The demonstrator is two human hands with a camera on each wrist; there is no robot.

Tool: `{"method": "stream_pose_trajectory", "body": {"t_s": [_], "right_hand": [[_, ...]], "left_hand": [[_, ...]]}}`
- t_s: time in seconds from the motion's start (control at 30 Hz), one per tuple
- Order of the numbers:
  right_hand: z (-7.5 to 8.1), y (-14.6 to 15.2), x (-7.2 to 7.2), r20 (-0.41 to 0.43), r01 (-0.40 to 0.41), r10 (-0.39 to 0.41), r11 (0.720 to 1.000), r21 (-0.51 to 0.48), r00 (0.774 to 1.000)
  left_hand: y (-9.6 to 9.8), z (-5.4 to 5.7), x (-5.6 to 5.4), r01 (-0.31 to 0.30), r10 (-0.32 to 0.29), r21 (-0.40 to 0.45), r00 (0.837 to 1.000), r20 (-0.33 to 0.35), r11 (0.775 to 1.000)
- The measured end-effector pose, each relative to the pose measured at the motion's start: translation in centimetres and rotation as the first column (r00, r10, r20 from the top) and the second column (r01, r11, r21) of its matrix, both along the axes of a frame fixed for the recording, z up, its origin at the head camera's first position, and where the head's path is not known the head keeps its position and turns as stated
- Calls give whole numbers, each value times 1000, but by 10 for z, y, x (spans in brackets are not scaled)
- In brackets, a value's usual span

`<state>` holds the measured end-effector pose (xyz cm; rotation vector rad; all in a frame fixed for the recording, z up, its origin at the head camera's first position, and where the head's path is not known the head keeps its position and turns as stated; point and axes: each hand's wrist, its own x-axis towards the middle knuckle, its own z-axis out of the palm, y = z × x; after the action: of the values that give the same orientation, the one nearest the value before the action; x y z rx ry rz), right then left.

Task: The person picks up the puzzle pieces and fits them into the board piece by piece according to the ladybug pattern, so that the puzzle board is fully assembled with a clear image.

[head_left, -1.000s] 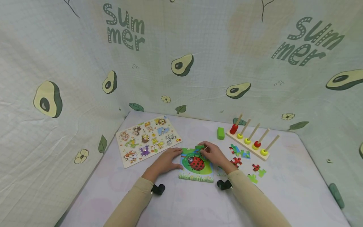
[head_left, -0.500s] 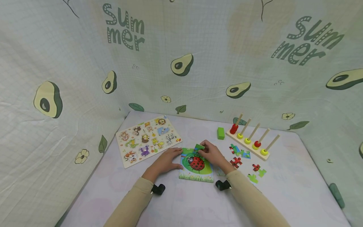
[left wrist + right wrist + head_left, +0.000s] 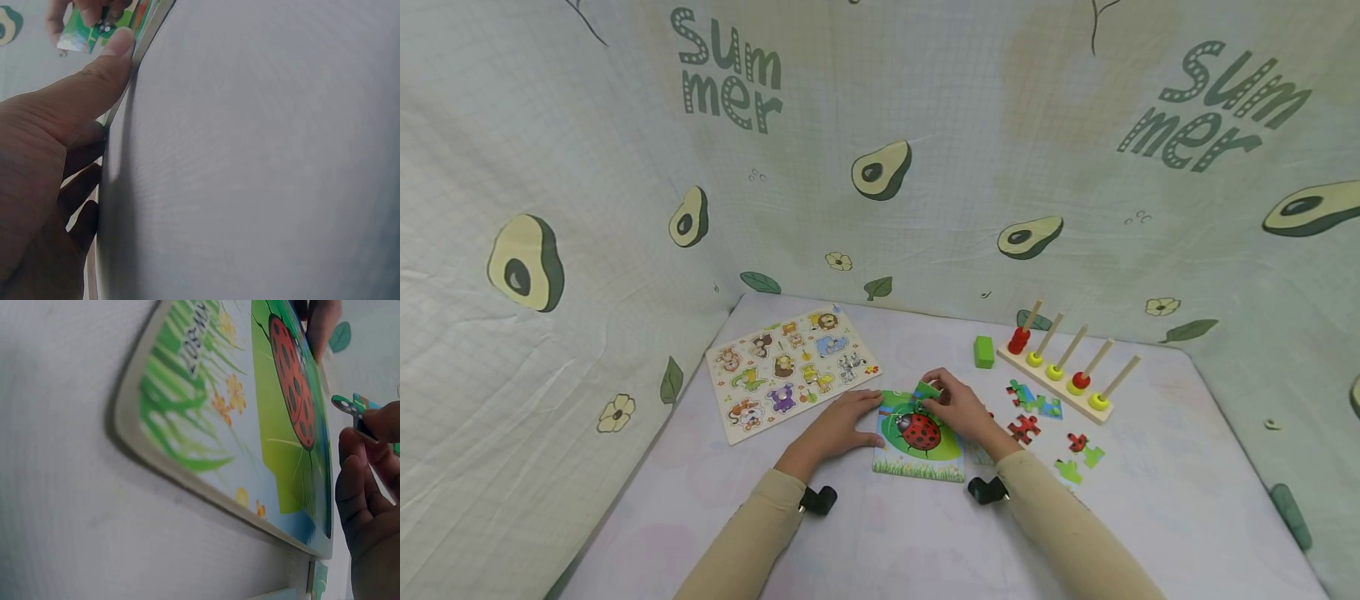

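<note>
A ladybug puzzle board [image 3: 917, 472] lies flat in front of me, its grassy edge towards my body. My left hand [image 3: 842, 423] rests along its left side, with the thumb [image 3: 122, 47] touching the edge and the fingers loosely extended by the far left corner. Over the board's far right part, my right hand [image 3: 964, 410] pinches a green and blue puzzle piece [image 3: 926, 389] between thumb and fingers. In the right wrist view this puzzle piece [image 3: 345, 406] is tilted, with a dark, white-dotted part, and is partly hidden by the thumb.
Several loose puzzle pieces, including a red one [image 3: 1025, 429] and a light green one [image 3: 1069, 472], lie to the right. Behind them stand a wooden peg stacker [image 3: 1086, 407] with red and yellow beads and a green block [image 3: 983, 352]. An animal puzzle board [image 3: 808, 400] lies left.
The right hand has turned the pinched piece from lying level to tilted and shifted slightly towards the far side. The left hand has stayed at the board's left side.
</note>
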<state>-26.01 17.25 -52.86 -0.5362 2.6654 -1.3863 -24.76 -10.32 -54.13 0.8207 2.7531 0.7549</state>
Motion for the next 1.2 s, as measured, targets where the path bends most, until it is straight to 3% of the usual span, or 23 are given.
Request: {"method": "stream_pose_trajectory", "body": {"t_s": [0.2,0.5,0.83,1.2], "right_hand": [[2,-3,1,5,5,-5,1000,0,1000],[4,-6,2,85,36,-33,999,-35,996],[0,-10,2,53,38,-39,999,8,998],[0,-14,3,72,21,-18,999,-35,997]], "left_hand": [[0,-1,0,0,0,4,1000,0,1000],[-1,-1,0,-2,2,10,1000,5,1000],[0,-1,0,2,-2,10,1000,1,1000],[-1,-1,0,4,-4,2,1000,-1,1000]]}}
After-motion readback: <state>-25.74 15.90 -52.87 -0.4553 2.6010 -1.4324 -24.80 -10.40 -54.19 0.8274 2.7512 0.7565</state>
